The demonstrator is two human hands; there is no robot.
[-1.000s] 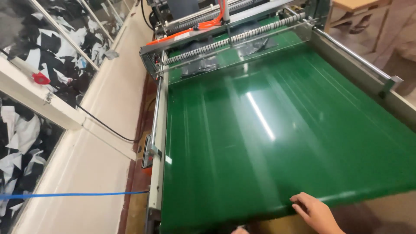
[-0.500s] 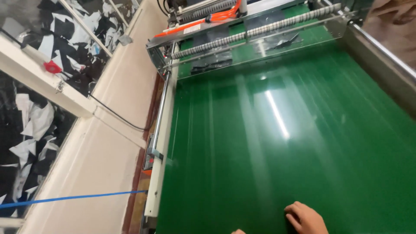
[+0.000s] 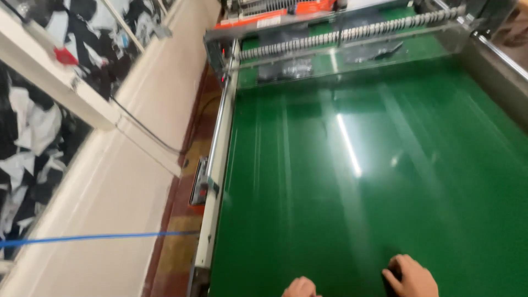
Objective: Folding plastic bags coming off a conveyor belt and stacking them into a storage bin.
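The green belt point(image 3: 352, 181) lies under both hands: the right hand point(image 3: 410, 278) rests curled on it, the left hand point(image 3: 301, 288) (mostly cut off, grip unclear) beside; a roller point(image 3: 352, 34) crosses far ahead

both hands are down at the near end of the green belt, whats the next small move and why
Probably draw both hands back off the near edge. The right hand lies knuckles-up on the green conveyor belt and the left hand shows just at the frame's bottom. Streaks on the belt suggest it is running toward the ribbed roller, and neither hand visibly holds anything.
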